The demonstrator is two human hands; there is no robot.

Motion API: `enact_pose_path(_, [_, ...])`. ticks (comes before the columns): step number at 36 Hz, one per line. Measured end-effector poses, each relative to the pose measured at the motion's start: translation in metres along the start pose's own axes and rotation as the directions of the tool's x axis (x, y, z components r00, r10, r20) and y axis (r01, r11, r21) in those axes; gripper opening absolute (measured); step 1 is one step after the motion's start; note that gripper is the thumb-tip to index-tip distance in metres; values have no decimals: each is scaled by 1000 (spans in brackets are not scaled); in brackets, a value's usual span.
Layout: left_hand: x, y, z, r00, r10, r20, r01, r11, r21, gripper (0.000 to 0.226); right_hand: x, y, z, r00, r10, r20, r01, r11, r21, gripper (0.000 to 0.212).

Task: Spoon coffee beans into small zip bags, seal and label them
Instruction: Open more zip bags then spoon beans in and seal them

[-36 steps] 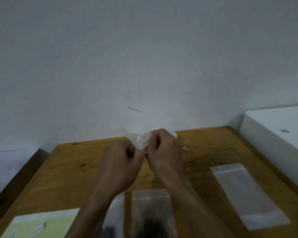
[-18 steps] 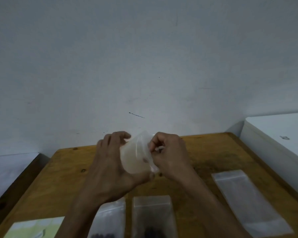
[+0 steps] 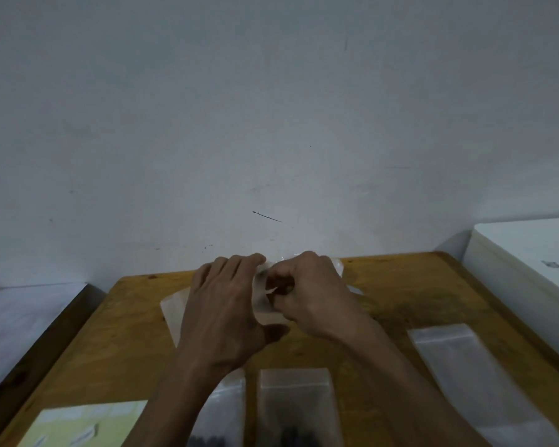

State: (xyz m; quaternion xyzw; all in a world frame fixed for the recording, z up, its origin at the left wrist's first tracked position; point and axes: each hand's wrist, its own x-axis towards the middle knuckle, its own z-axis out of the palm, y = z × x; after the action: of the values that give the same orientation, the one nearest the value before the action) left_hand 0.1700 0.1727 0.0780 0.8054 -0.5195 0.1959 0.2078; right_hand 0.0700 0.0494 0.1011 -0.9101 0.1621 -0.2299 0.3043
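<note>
The small zip bag [image 3: 261,303], clear and without any writing that can be read, is held above the far part of the wooden bench [image 3: 400,285], between the two hands. The right hand [image 3: 313,295] has its fingers curled tight, its grip pinching the bag's near edge at the mouth. The left hand [image 3: 221,312] lies against the bag's left side with fingers nearly straight and thumb spread under it; part of the bag shows past its outer edge. Nearer the person, two filled bags [image 3: 292,404] lie side by side on the bench, dark beans at their lower ends. An empty clear bag [image 3: 462,375] lies well to the right. At lower left sits a pale yellow label sheet [image 3: 88,424]; its marks are too blurred to read.
</note>
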Motion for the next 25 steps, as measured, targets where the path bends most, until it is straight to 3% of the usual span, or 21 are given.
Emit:
enact_pose_path(4, [-2, -6, -1, 997, -48, 56, 51, 997, -56, 86, 4, 9, -2, 995, 20, 101, -29, 995, 93, 54])
enact_pose_path(6, [-1, -8, 1, 991, -86, 99, 95, 991, -91, 86, 6, 12, -1, 992, 9, 124, -22, 994, 107, 57])
enact_pose_path(8, [1, -9, 4, 988, -104, 110, 118, 985, -125, 82, 8, 15, 1, 995, 4, 99, -19, 989, 148, 39])
enact_pose_path(11, [6, -12, 9, 982, -160, 101, 173, 975, -142, 80, 11, 30, -2, 983, 144, -110, -108, 953, 283, 8])
enact_pose_path(13, [9, -16, 13, 968, -223, 114, 238, 961, -140, 83, 13, 50, -8, 929, 250, -271, -201, 960, 195, 3])
enact_pose_path(15, [14, -21, 18, 956, -258, 137, 276, 951, -136, 87, 13, 74, -15, 884, 324, -336, -336, 942, 26, 14])
enact_pose_path(19, [29, -29, 31, 925, -300, 233, 335, 934, -123, 92, 10, 114, -18, 842, 496, -212, -530, 834, -156, 54])
enact_pose_path(22, [41, -29, 41, 898, -296, 327, 347, 931, -109, 94, 8, 129, -12, 771, 632, -78, -633, 774, 0, 64])
enact_pose_path(25, [54, -27, 51, 876, -257, 408, 339, 930, -144, 97, 5, 132, -2, 733, 679, -28, -629, 693, 352, 37])
